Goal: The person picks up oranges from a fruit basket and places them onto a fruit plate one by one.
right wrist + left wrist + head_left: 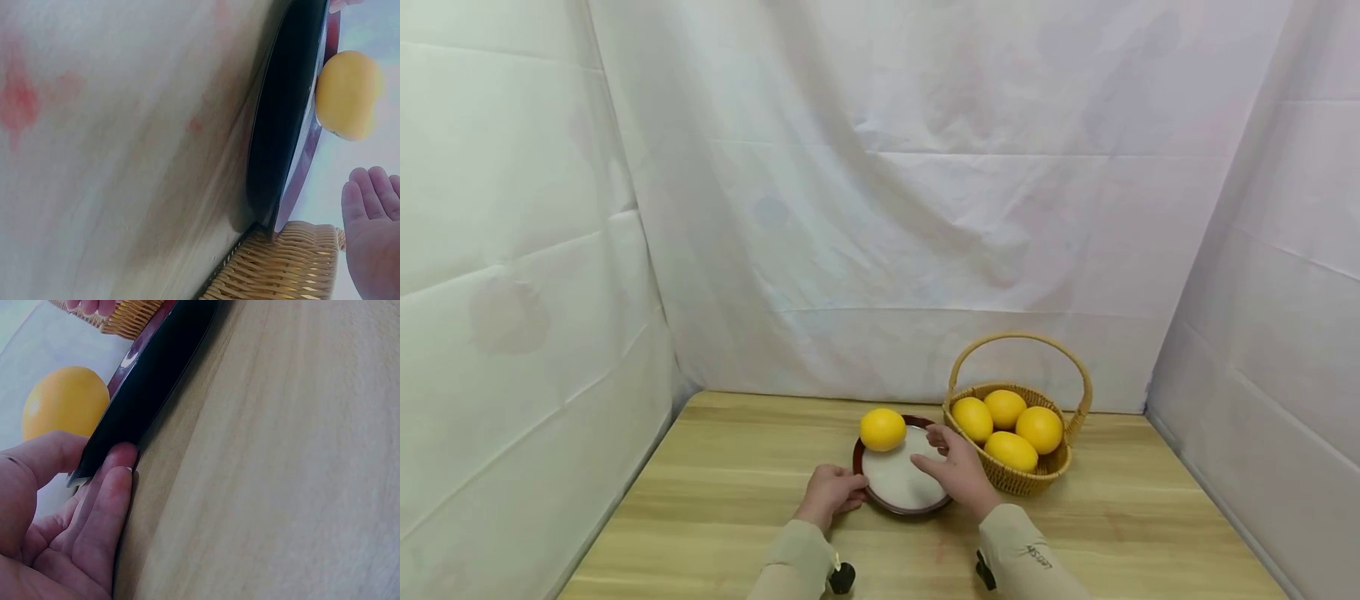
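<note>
A plate with a white middle and dark red rim lies on the wooden table. One yellow lemon-like fruit sits on its far left part. My left hand pinches the plate's left rim; in the left wrist view the thumb lies on top and the fingers underneath. My right hand hovers over the plate's right side, holding nothing. Its fingers are extended in the right wrist view, apart from the fruit.
Right of the plate, close beside it, stands a wicker basket with a tall arched handle, holding several yellow fruits. White cloth hangs behind the table and along both sides.
</note>
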Tool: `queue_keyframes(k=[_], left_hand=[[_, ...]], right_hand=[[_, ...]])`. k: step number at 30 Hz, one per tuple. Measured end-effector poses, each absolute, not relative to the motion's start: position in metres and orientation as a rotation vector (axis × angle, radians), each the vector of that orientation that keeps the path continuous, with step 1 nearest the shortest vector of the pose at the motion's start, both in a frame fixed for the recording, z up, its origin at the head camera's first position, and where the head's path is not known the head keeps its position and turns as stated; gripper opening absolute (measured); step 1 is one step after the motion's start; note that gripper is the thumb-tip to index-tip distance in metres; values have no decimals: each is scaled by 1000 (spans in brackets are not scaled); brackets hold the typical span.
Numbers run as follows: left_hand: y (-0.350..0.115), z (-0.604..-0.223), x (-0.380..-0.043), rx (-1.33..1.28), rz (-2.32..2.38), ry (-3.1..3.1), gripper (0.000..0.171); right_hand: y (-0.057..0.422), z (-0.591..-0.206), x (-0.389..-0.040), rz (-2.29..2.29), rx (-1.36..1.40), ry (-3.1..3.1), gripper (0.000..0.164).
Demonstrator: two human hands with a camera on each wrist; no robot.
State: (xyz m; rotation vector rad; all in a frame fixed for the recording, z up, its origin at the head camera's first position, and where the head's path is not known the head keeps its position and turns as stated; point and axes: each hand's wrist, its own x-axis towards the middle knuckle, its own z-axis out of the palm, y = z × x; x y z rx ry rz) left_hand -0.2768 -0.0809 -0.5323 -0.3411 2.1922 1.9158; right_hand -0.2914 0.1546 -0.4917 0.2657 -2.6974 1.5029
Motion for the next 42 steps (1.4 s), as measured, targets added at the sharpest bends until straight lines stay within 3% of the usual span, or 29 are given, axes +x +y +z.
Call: queue_keyframes(k=[14,22,29,42], left_hand=[[-80,-533,-277,-321,1924,2187,35],[-81,-531,-278,-335,1931,2170,43],[-81,-532,-278,-320,1941,2165,45],[-80,-530,-276,-335,1922,2185,47]], right_hand=[[166,-491,-289,1515,238,-2712,60],[170,-487,-290,1524,233,-2710,71],[177,-483,-292,1473,225,-2704,61],[190,-479,-294,1405,177,-2727,66]])
